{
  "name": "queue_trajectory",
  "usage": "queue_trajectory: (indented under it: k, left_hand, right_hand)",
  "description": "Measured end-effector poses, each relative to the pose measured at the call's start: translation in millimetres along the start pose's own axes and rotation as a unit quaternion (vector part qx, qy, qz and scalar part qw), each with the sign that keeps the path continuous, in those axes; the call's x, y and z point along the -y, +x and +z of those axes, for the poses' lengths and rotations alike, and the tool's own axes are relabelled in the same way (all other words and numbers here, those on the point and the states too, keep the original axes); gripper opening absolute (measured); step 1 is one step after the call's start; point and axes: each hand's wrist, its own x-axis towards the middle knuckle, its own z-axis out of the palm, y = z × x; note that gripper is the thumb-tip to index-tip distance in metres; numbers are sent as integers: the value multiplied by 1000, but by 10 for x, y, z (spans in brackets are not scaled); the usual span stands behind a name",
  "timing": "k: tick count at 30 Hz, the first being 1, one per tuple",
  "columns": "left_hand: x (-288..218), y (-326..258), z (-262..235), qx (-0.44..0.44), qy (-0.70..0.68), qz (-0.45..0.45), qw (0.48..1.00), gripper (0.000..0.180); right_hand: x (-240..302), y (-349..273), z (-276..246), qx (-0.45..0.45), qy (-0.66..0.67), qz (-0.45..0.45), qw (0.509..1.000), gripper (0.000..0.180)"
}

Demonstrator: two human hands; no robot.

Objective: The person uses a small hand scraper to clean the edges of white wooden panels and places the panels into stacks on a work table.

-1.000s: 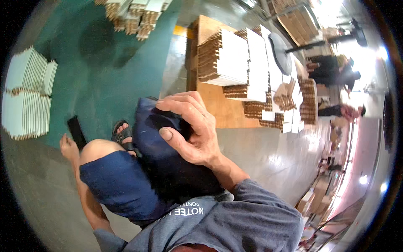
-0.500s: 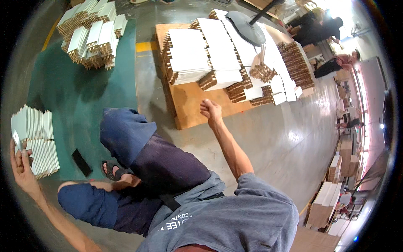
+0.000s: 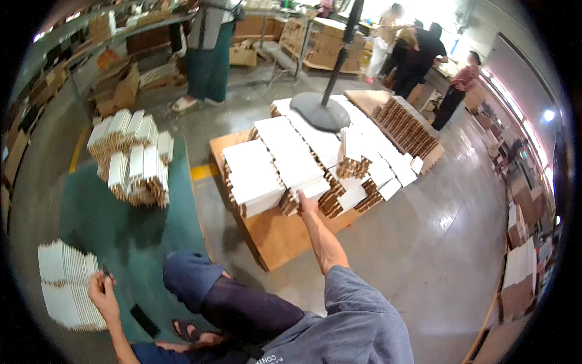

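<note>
At the near edge of a white panel stack (image 3: 290, 155) on the wooden board (image 3: 271, 247), the right grip (image 3: 308, 205) appears to touch it, though whether clasping I cannot tell. The left grip (image 3: 104, 297) pinches a small dark object (image 3: 106, 271) beside white slabs (image 3: 63, 288) at the green mat's (image 3: 154, 236) edge; grey floor (image 3: 418, 255) stretches wide past the board's right side.

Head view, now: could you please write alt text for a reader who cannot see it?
A person's right hand is at the near edge of white stacked pieces on a wooden board; the left hand holds a small dark object near another white stack. Behind, several people stand.
</note>
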Motion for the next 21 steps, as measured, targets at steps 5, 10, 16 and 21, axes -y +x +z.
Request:
queue_trajectory:
  k: [5, 10, 16, 21]
  left_hand:
    - [-185, 49, 204, -28, 28, -19, 999, 5]
    - [-108, 166, 352, -38, 11, 14, 999, 6]
    - [-135, 206, 382, -54, 0, 32, 998, 8]
    - [-209, 186, 397, -66, 28, 28, 997, 7]
  right_hand:
    - [26, 110, -71, -50, -56, -45, 996, 41]
    - [473, -205, -367, -69, -93, -36, 993, 44]
    - [571, -400, -436, -10, -66, -18, 998, 43]
    - [598, -310, -384, -38, -62, -31, 997, 43]
